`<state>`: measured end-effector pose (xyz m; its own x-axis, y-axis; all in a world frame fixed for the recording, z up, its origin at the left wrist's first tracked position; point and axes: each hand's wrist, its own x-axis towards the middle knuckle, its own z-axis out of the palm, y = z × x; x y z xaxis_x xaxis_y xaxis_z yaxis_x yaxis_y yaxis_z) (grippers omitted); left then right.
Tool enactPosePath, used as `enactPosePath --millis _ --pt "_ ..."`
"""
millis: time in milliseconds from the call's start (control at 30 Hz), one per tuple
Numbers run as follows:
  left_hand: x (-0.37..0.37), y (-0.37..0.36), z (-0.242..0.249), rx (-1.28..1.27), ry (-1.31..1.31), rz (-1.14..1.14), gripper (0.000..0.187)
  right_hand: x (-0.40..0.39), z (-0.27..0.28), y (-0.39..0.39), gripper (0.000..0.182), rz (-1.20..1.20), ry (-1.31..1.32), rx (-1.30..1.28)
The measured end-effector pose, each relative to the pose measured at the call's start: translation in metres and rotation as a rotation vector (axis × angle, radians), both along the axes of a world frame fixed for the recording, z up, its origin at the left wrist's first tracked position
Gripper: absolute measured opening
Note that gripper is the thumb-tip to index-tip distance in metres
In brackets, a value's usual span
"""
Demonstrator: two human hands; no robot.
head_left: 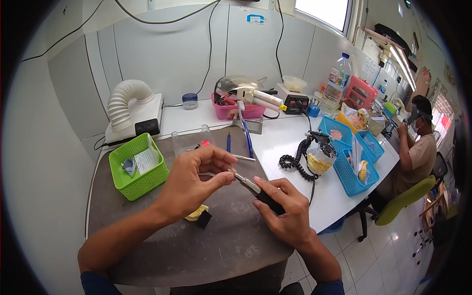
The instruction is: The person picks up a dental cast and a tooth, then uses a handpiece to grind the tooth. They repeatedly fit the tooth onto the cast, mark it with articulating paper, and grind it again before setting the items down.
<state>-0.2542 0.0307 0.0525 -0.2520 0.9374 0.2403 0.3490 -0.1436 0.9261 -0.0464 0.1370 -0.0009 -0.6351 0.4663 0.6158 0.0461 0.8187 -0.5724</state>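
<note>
My right hand [285, 209] is closed around the black grip of a silver-tipped rotary handpiece [250, 186], which points up and to the left. At the handpiece's tip, my left hand [199, 177] pinches something small and greenish between thumb and fingertip; what it is cannot be made out. Below my left hand, a yellow dental cast [196, 213] lies on the dark grey mat [147, 236], with a small black square block [204, 220] against it. Behind my fingers lie a silver rod [244, 158] and a blue pen [228, 142].
A green basket [139, 184] stands at left, a clear container [182, 142] behind my left hand. To the right are a coiled black cord [295, 161], an articulator with a yellow cast [319, 162] and blue baskets [354, 189]. A masked person [418, 147] sits farther right.
</note>
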Motion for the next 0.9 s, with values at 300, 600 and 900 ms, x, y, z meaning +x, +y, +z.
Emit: enactPosePath --millis 300,600,900 --pt "0.050 -0.028 -0.024 -0.122 -0.622 -0.075 0.055 0.000 0.018 0.010 0.049 0.073 -0.050 0.095" --pt "0.101 0.000 -0.076 -0.066 -0.639 -0.164 0.039 -0.022 0.063 -0.014 0.044 0.133 -0.424 0.225" --pt "0.093 -0.003 -0.080 -0.040 -0.721 -0.164 0.029 -0.062 0.067 -0.015 0.030 0.269 -0.377 -0.001"
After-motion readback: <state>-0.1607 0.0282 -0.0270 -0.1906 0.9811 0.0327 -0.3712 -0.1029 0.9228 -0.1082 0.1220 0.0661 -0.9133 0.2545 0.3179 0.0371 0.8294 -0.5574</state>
